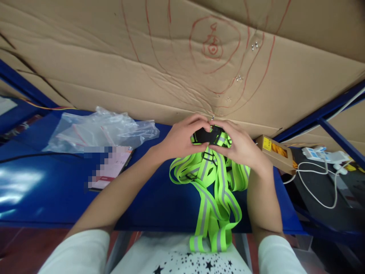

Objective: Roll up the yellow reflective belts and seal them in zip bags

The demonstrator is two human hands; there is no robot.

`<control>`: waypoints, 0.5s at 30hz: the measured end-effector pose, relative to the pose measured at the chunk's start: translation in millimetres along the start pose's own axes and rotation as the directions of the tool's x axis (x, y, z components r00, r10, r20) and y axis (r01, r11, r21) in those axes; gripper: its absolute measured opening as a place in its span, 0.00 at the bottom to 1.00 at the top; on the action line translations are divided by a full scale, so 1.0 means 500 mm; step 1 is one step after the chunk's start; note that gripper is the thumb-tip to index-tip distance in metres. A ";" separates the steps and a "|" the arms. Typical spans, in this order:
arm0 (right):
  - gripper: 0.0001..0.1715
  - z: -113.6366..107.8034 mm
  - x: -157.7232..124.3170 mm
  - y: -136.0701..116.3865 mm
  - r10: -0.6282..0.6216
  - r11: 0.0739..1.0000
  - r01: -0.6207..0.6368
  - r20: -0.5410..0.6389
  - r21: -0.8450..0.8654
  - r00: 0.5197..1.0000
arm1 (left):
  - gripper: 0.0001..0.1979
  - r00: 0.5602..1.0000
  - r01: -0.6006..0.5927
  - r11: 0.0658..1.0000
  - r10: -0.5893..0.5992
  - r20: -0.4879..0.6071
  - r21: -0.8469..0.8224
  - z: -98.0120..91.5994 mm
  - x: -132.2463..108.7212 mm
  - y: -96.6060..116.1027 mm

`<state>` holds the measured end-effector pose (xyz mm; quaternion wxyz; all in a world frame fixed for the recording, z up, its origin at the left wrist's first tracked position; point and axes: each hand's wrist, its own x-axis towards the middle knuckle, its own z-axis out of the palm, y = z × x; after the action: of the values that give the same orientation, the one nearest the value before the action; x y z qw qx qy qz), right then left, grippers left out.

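Note:
Both of my hands meet above the blue table around a black plastic buckle [203, 135] on a bright yellow-green reflective strap harness [205, 175]. My left hand [188, 135] grips the buckle's left side, its fingers curled over the top and thumb below. On the other side my right hand [232, 142] pinches the buckle's right part, fingertips near those of the left. Grey-striped straps hang in loops beneath the hands, and some droop over the table's front edge against the shirt. A small black slider sits on a strap just below the buckle. Fingers partly cover the buckle.
Clear plastic bags [105, 129] lie at the back left, with a phone [112, 171] in front of them. A cardboard box [275, 152] with yellow contents stands right, near a white power strip [325, 155] and cable. A cardboard wall [159, 87] rises behind the blue table [57, 190].

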<state>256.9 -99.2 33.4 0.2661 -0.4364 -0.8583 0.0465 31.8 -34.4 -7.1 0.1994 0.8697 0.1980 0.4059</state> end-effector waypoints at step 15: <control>0.32 -0.066 -0.049 0.084 0.312 0.940 -0.253 -0.277 0.229 0.909 | 0.21 0.968 0.218 0.968 -0.231 -0.097 -0.121 -0.072 0.010 -0.030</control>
<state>315.5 -97.6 38.4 0.4276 -0.5310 -0.7252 0.0965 3.8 -12.3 9.8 0.2802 0.8056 0.2834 0.4384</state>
